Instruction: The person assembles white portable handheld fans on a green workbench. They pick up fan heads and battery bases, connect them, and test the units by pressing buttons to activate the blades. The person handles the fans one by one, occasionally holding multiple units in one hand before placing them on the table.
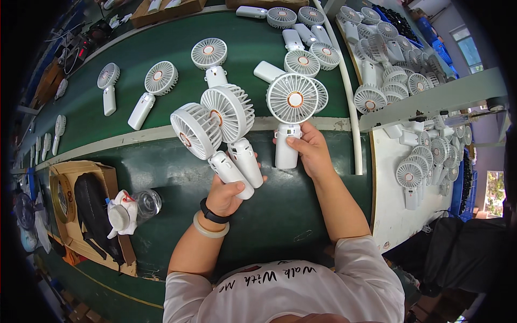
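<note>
From where I stand, taking twelve as straight ahead of the worker, the left hand [225, 198] is closed around two white fans at eleven o'clock. Its thumb lies across the handle of the near fan [231, 175], and the far fan [245, 161] sits close beside it, both heads leaning toward ten. The right hand [312, 153], at one, holds a third fan [295, 99] upright, thumb in front of the handle just below the head. All three are raised over the green bench [269, 231].

A loose fan [209, 53] lies past the left hand at eleven, with two more, a middle fan [161, 78] and an outer fan [109, 76], out toward ten. A cluster [301, 63] of fans lies beyond the right hand, between twelve and one. Around three o'clock a white table [385, 218] carries a crowd of others. Between eight and nine stand a clear bottle [149, 204] and a cardboard box [110, 180] with a black bag [96, 210] in it
</note>
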The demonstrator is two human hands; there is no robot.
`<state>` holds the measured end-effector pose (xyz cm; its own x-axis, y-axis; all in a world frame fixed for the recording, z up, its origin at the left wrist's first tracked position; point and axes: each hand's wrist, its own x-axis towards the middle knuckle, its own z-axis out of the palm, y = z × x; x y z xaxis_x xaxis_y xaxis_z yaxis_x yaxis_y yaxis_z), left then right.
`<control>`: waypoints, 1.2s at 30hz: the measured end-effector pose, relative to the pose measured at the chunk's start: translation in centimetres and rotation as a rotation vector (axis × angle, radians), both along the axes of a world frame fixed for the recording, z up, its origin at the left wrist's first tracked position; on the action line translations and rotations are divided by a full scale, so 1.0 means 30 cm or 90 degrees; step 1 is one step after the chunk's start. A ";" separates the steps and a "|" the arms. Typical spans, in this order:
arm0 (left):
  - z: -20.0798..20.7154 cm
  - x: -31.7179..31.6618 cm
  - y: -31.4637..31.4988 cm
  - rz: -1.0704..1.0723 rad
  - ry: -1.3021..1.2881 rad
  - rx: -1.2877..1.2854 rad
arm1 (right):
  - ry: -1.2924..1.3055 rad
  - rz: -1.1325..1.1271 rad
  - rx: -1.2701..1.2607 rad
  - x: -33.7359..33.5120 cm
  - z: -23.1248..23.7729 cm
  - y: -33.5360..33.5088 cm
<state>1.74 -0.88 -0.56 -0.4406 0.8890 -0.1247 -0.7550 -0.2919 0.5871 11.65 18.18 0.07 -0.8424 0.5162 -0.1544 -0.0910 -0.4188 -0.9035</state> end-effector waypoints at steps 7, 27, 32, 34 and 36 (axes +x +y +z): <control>0.024 -0.005 0.013 -0.044 -0.041 0.079 | 0.046 0.030 0.278 -0.002 -0.003 -0.066; -0.009 0.022 -0.003 -0.052 -0.040 0.100 | 0.060 0.013 0.178 -0.019 -0.024 -0.240; 0.023 0.041 0.016 0.008 0.211 -0.062 | 0.081 0.101 0.410 -0.020 -0.069 -0.189; 0.044 0.039 0.007 -0.045 0.504 -0.169 | 0.080 0.231 0.445 0.007 -0.029 -0.210; 0.109 0.145 0.023 0.106 0.644 -0.147 | 0.021 0.263 0.113 0.046 0.009 -0.219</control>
<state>6.08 -0.20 2.71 -0.5485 0.8093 0.2103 0.1574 -0.1471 0.9765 13.02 11.61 0.34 -0.9864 0.1513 -0.0637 0.0217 -0.2642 -0.9642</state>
